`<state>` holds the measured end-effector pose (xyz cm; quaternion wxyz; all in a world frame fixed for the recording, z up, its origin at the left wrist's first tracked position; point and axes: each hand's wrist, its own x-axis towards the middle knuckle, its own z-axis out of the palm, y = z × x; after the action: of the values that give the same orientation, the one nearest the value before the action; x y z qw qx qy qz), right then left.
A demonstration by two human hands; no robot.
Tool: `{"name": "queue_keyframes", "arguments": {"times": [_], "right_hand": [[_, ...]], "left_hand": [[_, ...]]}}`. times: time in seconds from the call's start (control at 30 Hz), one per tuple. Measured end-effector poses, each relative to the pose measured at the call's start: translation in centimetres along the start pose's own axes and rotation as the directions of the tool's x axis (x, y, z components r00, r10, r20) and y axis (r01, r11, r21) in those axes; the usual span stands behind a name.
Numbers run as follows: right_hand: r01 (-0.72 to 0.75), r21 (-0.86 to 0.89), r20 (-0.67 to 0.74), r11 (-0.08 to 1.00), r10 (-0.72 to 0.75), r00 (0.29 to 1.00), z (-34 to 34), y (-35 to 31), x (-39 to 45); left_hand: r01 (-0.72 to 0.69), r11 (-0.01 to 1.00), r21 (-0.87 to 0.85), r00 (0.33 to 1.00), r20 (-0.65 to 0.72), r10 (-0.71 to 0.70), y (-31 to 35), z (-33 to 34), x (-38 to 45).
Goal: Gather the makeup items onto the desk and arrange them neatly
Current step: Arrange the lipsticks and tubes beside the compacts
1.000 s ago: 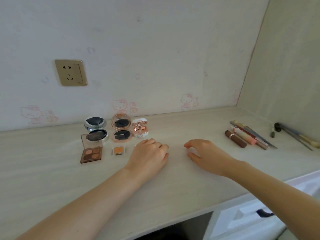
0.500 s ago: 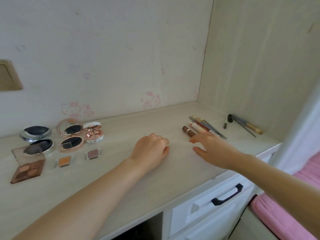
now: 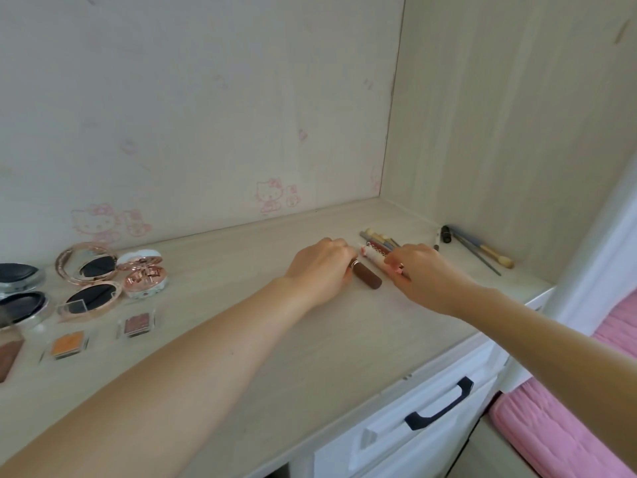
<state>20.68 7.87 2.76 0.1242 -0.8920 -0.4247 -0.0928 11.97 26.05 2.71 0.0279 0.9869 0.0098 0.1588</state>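
Left hand [image 3: 319,269] grips brown lipstick tube [image 3: 366,278], right hand [image 3: 422,270] pinches pink-capped tube [image 3: 378,258]; nudged neighbouring pencils [image 3: 379,239] near the table's right back corner may roll apart

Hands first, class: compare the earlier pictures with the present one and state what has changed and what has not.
Both hands moved right along the desk to the stick-shaped makeup. The left hand now touches the brown tube at its ringed end; the right hand closes on the pale tube and the sticks beside it. The compacts and small pans lie unmoved.
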Motion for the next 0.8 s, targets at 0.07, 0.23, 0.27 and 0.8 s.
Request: {"name": "queue_keyframes", "arguments": {"times": [0.07, 0.23, 0.27, 0.8], "right_hand": [[0.012, 0.004, -0.013, 1.000, -0.012, 1.000, 0.3, 0.0, 0.3], [0.068, -0.012, 0.019, 0.998, -0.068, 0.998, 1.6, -0.3, 1.0], [0.065, -0.007, 0.034, 0.998, -0.065, 0.997, 1.8, -0.4, 1.1], [0.044, 0.023, 0.001, 0.999, -0.044, 0.999, 2.0, -1.5, 0.4]], "left_hand": [[-0.013, 1.000, 0.014, 1.000, 0.021, 0.012, -0.2, 0.4, 0.8], [-0.045, 0.999, 0.018, 0.994, 0.105, 0.042, -0.7, 0.9, 1.7], [-0.053, 0.998, 0.022, 0.992, 0.112, 0.051, -0.7, 1.0, 1.8], [0.019, 0.984, -0.175, 0.994, 0.107, 0.000, -1.2, 0.6, -1.4]]}}
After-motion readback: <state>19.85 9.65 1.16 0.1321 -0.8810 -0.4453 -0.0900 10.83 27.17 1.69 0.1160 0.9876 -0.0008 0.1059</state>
